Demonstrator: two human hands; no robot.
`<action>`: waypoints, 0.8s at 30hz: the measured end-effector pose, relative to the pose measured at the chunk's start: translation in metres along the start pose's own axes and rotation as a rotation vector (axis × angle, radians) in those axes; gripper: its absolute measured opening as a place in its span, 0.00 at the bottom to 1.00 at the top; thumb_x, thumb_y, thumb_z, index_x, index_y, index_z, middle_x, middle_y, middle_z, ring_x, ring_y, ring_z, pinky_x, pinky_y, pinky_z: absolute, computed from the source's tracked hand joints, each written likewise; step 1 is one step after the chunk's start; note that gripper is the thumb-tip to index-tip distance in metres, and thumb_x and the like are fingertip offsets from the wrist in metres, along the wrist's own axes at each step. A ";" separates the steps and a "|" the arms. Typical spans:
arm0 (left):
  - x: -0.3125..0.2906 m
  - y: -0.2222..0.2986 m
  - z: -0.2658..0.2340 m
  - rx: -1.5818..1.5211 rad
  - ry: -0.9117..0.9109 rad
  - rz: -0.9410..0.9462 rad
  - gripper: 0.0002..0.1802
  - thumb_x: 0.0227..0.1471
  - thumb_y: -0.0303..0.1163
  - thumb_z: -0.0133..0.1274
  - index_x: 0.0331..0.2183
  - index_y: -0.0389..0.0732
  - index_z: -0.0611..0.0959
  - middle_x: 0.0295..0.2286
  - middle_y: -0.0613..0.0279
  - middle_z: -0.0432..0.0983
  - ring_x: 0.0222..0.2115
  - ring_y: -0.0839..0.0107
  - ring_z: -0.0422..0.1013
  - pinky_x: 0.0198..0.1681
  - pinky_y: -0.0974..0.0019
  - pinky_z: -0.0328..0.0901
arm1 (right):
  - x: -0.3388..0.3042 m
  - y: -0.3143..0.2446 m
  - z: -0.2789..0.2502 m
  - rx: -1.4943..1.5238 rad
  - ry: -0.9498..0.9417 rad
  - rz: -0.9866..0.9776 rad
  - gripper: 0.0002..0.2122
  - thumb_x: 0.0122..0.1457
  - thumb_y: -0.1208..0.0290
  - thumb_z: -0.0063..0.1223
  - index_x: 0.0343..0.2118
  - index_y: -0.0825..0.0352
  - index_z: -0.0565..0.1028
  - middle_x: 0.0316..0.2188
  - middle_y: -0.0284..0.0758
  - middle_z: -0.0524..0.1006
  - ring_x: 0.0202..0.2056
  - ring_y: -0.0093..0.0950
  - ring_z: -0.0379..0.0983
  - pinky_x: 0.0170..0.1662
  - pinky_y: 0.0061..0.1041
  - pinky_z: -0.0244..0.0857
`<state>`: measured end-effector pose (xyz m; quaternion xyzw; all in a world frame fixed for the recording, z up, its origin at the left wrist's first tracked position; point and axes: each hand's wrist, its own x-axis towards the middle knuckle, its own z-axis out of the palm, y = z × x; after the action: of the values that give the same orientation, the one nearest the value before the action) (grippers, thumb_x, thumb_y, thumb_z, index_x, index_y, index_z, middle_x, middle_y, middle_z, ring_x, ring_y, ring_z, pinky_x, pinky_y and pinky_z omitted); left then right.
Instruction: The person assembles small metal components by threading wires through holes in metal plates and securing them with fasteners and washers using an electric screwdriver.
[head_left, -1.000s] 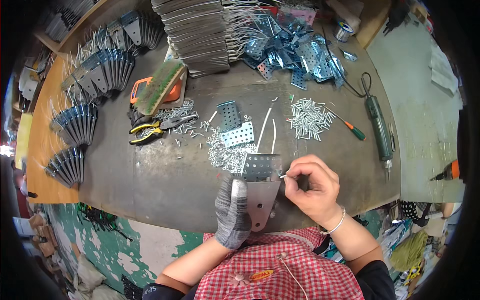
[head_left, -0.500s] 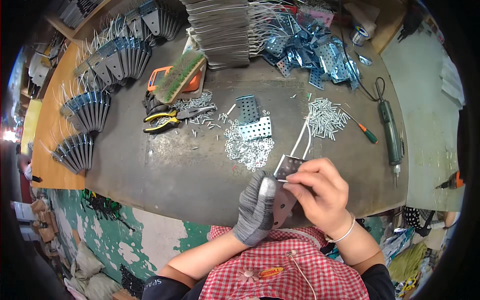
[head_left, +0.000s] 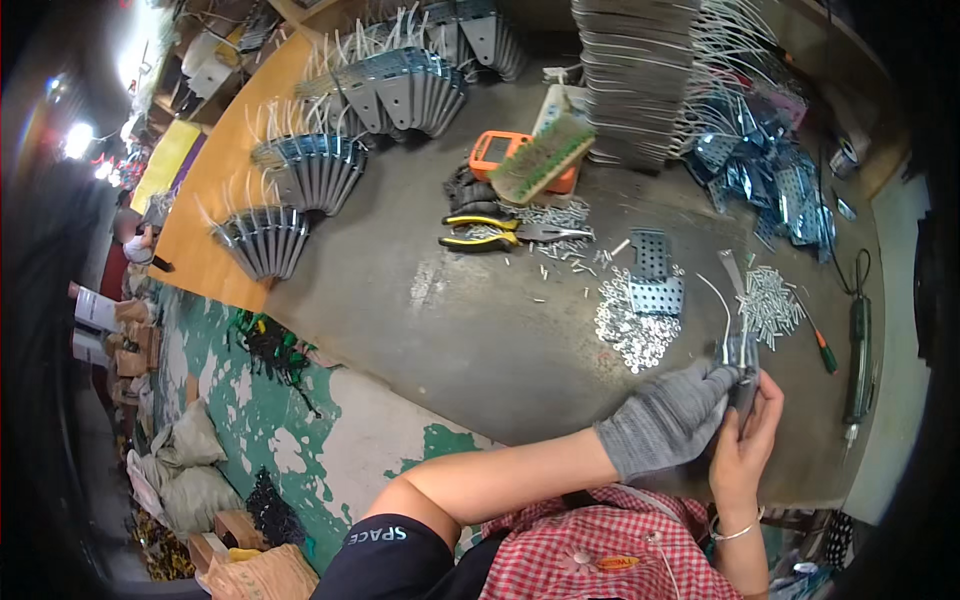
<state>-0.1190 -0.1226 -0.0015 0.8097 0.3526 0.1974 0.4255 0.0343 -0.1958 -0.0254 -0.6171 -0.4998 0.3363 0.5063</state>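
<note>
My left hand (head_left: 665,420), in a grey knit glove, is closed on the upper end of a flat grey metal strip (head_left: 742,395) with white wires (head_left: 725,318) rising from it. My bare right hand (head_left: 748,440) grips the same strip from the right, thumb and fingers around its edge. A perforated bluish piece shows at the strip's wired end; the fingers partly hide it. Just beyond my hands lie a heap of small nuts (head_left: 638,340), two perforated metal plates (head_left: 657,295) and a pile of screws (head_left: 770,305).
Yellow-handled pliers (head_left: 480,243), a green-bristled brush (head_left: 545,160) and an orange meter (head_left: 492,148) lie mid-bench. A tall stack of grey strips (head_left: 640,90) stands behind. Fanned wired strips (head_left: 265,245) line the left edge. A screwdriver (head_left: 827,355) and an electric driver (head_left: 860,350) lie right.
The view has swung left, so the bench appears shifted right. My right hand has gone from pinching at the strip's perforated end to gripping its side; the strip is now more upright.
</note>
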 end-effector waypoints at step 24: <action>-0.029 -0.016 0.006 0.264 0.510 -0.076 0.11 0.48 0.27 0.60 0.37 0.41 0.80 0.28 0.53 0.73 0.31 0.51 0.70 0.33 0.54 0.65 | -0.017 -0.005 -0.002 0.321 -0.201 0.244 0.23 0.54 0.90 0.43 0.53 0.72 0.56 0.48 0.41 0.68 0.52 0.26 0.66 0.55 0.23 0.59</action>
<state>-0.1415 -0.1413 -0.0184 0.7685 0.5011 0.3310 0.2210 0.0304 -0.2131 -0.0211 -0.5479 -0.4095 0.5301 0.5011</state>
